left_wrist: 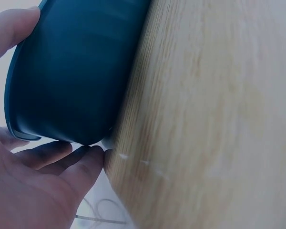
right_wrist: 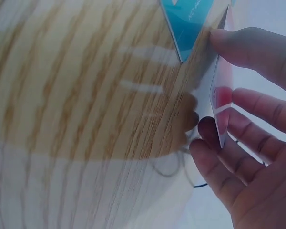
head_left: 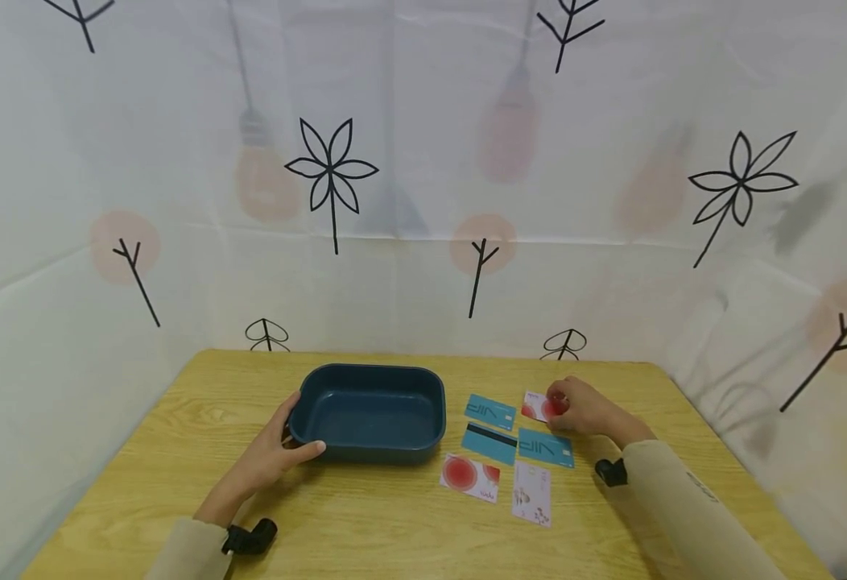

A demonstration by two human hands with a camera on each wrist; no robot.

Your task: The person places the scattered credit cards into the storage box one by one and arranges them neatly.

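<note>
My left hand (head_left: 273,449) grips the left end of a dark blue rectangular dish (head_left: 373,455), thumb at the front rim and fingers along the side. In the left wrist view, the fingertips (left_wrist: 88,160) press against the dish wall (left_wrist: 76,71). At the right, my right hand (head_left: 587,408) holds a white card with red circles (head_left: 535,405) between thumb and fingers. The right wrist view shows this card (right_wrist: 221,90) tilted up off the table. Close by lie a blue VIP card (head_left: 545,448), another blue VIP card (head_left: 491,412) and a blue card with a black stripe (head_left: 490,444).
Nearer the front lie a second white card with red circles (head_left: 470,478) and a pale pink patterned card (head_left: 532,493). Everything stands on a wooden table (head_left: 394,532). A white printed cloth (head_left: 409,290) hangs behind it and along both sides.
</note>
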